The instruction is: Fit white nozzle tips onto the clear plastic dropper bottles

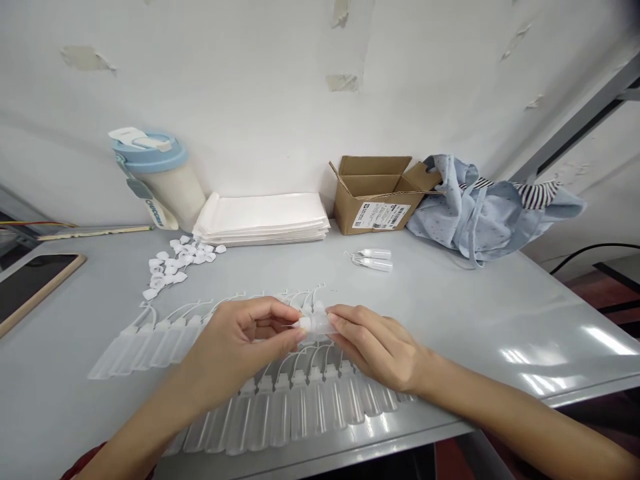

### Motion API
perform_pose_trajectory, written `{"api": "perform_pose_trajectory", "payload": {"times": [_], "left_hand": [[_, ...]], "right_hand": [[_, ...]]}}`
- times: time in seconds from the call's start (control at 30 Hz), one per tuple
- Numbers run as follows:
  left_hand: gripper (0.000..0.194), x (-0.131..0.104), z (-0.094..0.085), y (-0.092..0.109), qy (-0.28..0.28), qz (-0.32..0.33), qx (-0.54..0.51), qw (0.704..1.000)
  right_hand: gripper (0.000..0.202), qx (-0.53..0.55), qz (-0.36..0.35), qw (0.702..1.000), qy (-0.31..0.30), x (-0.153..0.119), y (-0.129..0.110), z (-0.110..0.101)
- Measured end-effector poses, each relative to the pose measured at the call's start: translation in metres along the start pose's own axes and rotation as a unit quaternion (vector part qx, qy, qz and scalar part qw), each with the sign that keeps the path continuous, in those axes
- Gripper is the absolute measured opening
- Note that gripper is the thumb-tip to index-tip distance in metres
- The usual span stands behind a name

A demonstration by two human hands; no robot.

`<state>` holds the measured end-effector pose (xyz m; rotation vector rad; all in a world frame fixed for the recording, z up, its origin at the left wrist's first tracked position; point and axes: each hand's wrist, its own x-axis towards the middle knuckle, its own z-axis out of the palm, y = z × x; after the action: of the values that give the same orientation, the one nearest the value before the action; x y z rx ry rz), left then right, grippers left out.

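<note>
My right hand [377, 343] is closed around a small translucent plastic squeeze bottle [323, 325], held sideways over the table. At the bottle's left end, the thumb and fingers of my left hand [260, 333] pinch a white needle-tip cap [305, 323], with its thin needle pointing left. Cap and bottle meet end to end; whether the thread is engaged I cannot tell. Below my hands lies a front row of similar bottles [280, 413] with looped cap straps. Another row [155, 343] lies behind, partly hidden by my left hand. Loose white caps [173, 267] are scattered at the back left.
Two bottles [375, 259] lie apart at the back. Along the wall stand a blue-lidded cup [160, 173], a stack of white envelopes [263, 217], an open cardboard box [375, 200] and a blue cloth bag [480, 213]. A phone [35, 283] rests at the left.
</note>
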<state>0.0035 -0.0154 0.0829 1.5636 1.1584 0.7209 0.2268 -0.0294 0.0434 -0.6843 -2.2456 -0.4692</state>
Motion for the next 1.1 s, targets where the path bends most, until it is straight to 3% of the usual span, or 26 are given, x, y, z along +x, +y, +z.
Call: {"api": "perform_pose_trajectory", "payload": {"times": [0.13,0.2,0.5,0.73,0.83,0.97,1.1], "left_hand": [[0.007,0.000,-0.001,-0.001,0.009,0.118,0.082,0.990],[0.006,0.000,-0.001,-0.003,0.016,0.138,0.094,0.986],[0.016,-0.008,0.001,0.007,0.069,0.077,0.079,0.991],[0.039,-0.005,0.008,0.008,-0.047,0.023,0.118,0.992],[0.037,-0.004,0.010,0.006,-0.063,0.025,0.120,0.990],[0.029,-0.004,0.011,0.004,-0.034,0.041,0.149,0.987],[0.020,-0.003,0.010,-0.002,-0.003,0.138,0.210,0.968]], "right_hand": [[0.015,0.081,0.059,0.995,-0.011,-0.001,-0.001,0.004],[0.016,0.111,0.076,0.991,-0.006,-0.002,0.000,0.005],[0.019,0.058,0.047,0.997,0.034,0.000,0.007,0.007],[0.015,0.016,0.014,0.998,0.053,0.003,0.005,0.002],[0.012,0.010,-0.007,0.997,0.076,0.005,0.006,0.001],[0.013,0.033,-0.020,0.997,0.068,0.005,0.007,-0.001],[0.017,0.079,0.036,0.994,0.063,0.003,0.006,0.001]]}}
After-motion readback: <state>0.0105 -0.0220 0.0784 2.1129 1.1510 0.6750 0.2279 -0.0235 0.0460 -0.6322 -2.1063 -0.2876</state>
